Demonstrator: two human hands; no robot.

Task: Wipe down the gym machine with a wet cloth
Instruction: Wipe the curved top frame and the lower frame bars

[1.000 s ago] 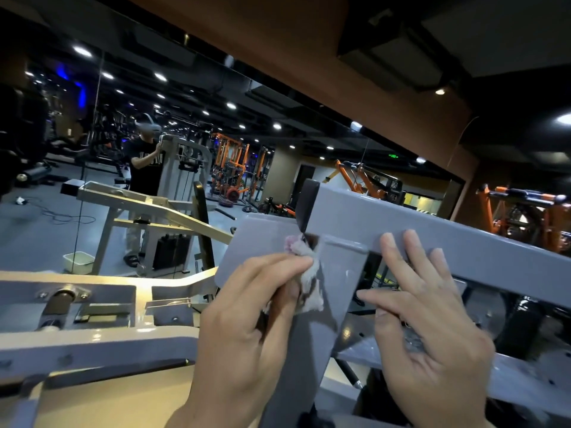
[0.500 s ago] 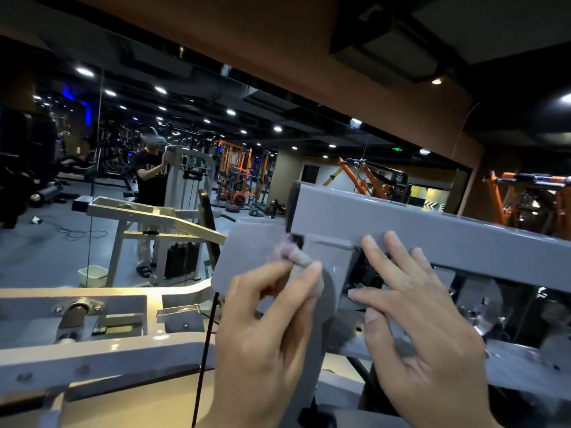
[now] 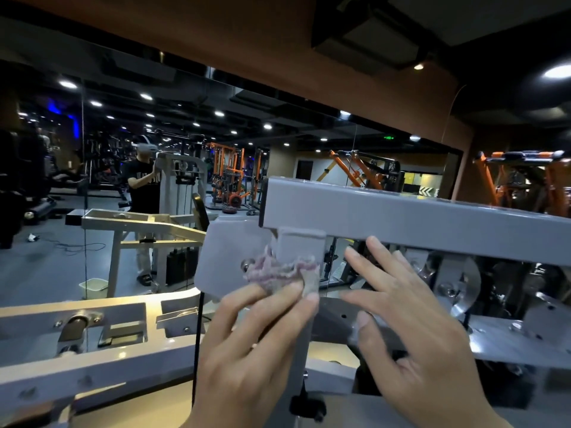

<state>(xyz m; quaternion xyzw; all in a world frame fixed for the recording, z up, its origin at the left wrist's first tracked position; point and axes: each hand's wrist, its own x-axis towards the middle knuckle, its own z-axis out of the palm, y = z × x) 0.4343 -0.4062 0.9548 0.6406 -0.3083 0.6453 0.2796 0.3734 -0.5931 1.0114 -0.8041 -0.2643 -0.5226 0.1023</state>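
Note:
The grey gym machine has a horizontal beam across the middle, with an upright post joined under it. A crumpled pinkish-white cloth lies against the post and the flat plate beside it. My left hand presses the cloth onto the metal with straight fingers. My right hand is open with spread fingers just below the beam, to the right of the post; its fingertips are near the beam's lower edge, and contact is unclear.
A wall mirror on the left reflects the gym, a person and a pale tub on the floor. A thin black cable hangs left of my left hand. Metal pulleys sit behind my right hand. Orange machines stand at far right.
My left hand has slid the cloth down the post, from the joint under the beam, and the cloth has spread wider. My right hand has come off the beam's face and sits lower.

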